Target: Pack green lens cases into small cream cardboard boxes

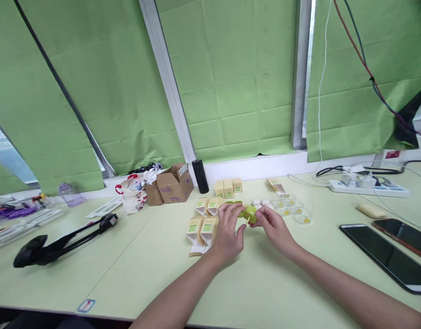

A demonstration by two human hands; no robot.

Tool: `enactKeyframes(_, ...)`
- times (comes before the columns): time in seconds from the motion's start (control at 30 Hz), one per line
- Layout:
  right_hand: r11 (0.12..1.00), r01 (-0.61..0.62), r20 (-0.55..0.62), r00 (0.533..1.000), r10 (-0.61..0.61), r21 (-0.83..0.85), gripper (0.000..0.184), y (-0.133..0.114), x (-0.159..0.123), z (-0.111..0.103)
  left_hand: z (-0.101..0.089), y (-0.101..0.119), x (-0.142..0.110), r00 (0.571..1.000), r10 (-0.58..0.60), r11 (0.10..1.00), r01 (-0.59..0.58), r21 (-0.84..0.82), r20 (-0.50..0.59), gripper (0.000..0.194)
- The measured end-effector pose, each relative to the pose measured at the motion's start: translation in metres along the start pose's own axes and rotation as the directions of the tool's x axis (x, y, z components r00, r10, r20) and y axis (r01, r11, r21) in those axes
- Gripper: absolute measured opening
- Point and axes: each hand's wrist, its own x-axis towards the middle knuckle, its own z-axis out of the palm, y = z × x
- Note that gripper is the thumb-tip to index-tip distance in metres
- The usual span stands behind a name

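Head view: left hand [230,228] and right hand [274,228] meet over table [135,269], both sets of fingers pinching small green item [250,214] between them. Open cartons [200,228] stand just left of left hand; closed boxes [228,188] farther off. Clear cups [294,210] with yellow bits lie beyond right hand, power strip [368,188] far right, phones [388,256] nearer.

Glossy black phone [388,256], matt cardboard box [176,186]
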Motion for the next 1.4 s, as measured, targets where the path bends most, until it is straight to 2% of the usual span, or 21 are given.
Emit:
enactKeyframes(0.2, 0.999, -0.01, 0.006, 1.0, 0.01, -0.041, 0.048, -0.001, -0.003, 0.003, 0.003, 0.002, -0.002, 0.997, 0.041, 0.996, -0.046, 0.071, 0.066, 0.055)
enactKeyframes(0.33, 0.997, -0.005, 0.054, 0.999, 0.009, -0.077, 0.051, -0.004, -0.006, 0.006, 0.004, 0.001, -0.003, 0.993, 0.07, 0.993, -0.078, 0.087, 0.091, 0.054)
enactKeyframes(0.43, 0.984, 0.007, 0.076, 0.997, 0.007, -0.177, 0.05, -0.007, -0.007, 0.003, 0.004, 0.0, -0.004, 0.996, 0.036, 0.997, -0.042, 0.067, 0.087, 0.051)
enactKeyframes(0.5, 0.952, 0.056, 0.05, 0.998, -0.043, -0.301, 0.045, -0.009, -0.004, -0.003, 0.004, -0.001, -0.003, 0.997, -0.023, 1.0, 0.022, 0.015, 0.074, 0.049)
enactKeyframes(0.6, 0.814, 0.127, -0.015, 0.986, -0.164, -0.567, 0.029, -0.009, 0.005, -0.019, 0.005, -0.003, -0.001, 0.984, -0.176, 0.977, 0.179, -0.12, 0.039, 0.047)
enactKeyframes(0.7, 0.617, 0.065, -0.094, 0.971, -0.221, -0.784, 0.009, -0.004, 0.017, -0.038, 0.009, -0.007, 0.002, 0.923, -0.381, 0.878, 0.377, -0.295, 0.046, 0.047)
enactKeyframes(0.77, 0.483, 0.042, -0.083, 0.969, -0.235, -0.875, 0.014, 0.001, 0.024, -0.05, 0.012, -0.012, 0.003, 0.87, -0.484, 0.77, 0.475, -0.427, 0.094, 0.047)
enactKeyframes(0.83, 0.339, 0.059, -0.024, 0.971, -0.236, -0.939, 0.021, 0.006, 0.028, -0.058, 0.015, -0.017, 0.004, 0.839, -0.524, 0.663, 0.509, -0.549, 0.145, 0.046)
enactKeyframes(0.9, 0.214, 0.086, 0.039, 0.975, -0.218, -0.973, 0.03, 0.01, 0.029, -0.061, 0.017, -0.021, 0.004, 0.833, -0.528, 0.585, 0.499, -0.639, 0.167, 0.046)
enactKeyframes(0.97, 0.129, 0.104, 0.078, 0.978, -0.192, -0.986, 0.034, 0.014, 0.028, -0.062, 0.019, -0.022, 0.005, 0.834, -0.524, 0.535, 0.479, -0.695, 0.172, 0.048)
enactKeyframes(1.07, 0.058, 0.119, 0.108, 0.981, -0.161, -0.991, 0.033, 0.017, 0.027, -0.06, 0.02, -0.022, 0.006, 0.842, -0.512, 0.492, 0.45, -0.745, 0.17, 0.05)
enactKeyframes(1.23, -0.013, 0.138, 0.139, 0.981, -0.138, -0.99, 0.022, 0.017, 0.026, -0.059, 0.018, -0.02, 0.008, 0.845, -0.507, 0.452, 0.429, -0.782, 0.17, 0.049)
enactKeyframes(1.33, -0.021, 0.147, 0.149, 0.979, -0.138, -0.989, 0.018, 0.013, 0.027, -0.058, 0.017, -0.021, 0.009, 0.84, -0.513, 0.44, 0.435, -0.786, 0.178, 0.051)
enactKeyframes(1.4, 0.005, 0.147, 0.145, 0.978, -0.15, -0.989, 0.016, 0.009, 0.026, -0.057, 0.016, -0.021, 0.009, 0.84, -0.512, 0.44, 0.436, -0.785, 0.179, 0.052)
